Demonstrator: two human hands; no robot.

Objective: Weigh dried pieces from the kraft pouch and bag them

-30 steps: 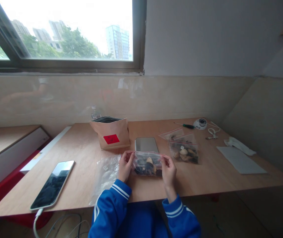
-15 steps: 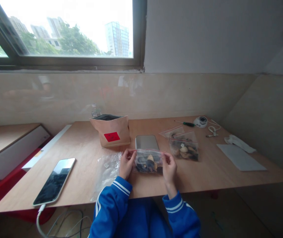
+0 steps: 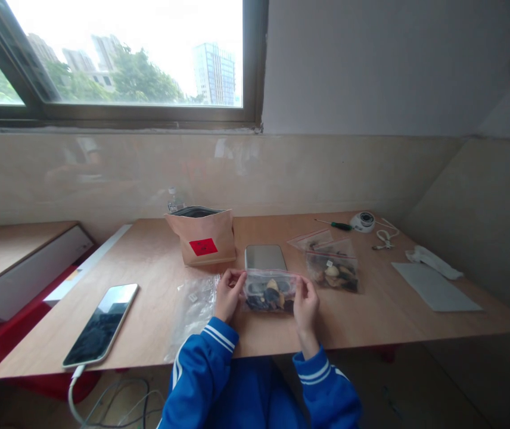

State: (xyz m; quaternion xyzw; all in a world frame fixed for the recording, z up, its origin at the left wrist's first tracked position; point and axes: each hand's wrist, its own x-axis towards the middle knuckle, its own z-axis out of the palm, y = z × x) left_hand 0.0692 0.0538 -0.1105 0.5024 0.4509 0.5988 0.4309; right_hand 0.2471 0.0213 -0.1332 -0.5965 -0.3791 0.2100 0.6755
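Head view: zip bag [image 3: 269, 292] holds dark pieces.

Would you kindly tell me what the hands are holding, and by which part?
Left hand and right hand hold the filled zip bag by its two upper corners.

Bright blue jacket sleeves [image 3: 201, 369] with double white stripes at both cuffs.

head view | worn on head | faces forward and down | near wooden table [image 3: 371, 322] | window [image 3: 116, 59] ahead
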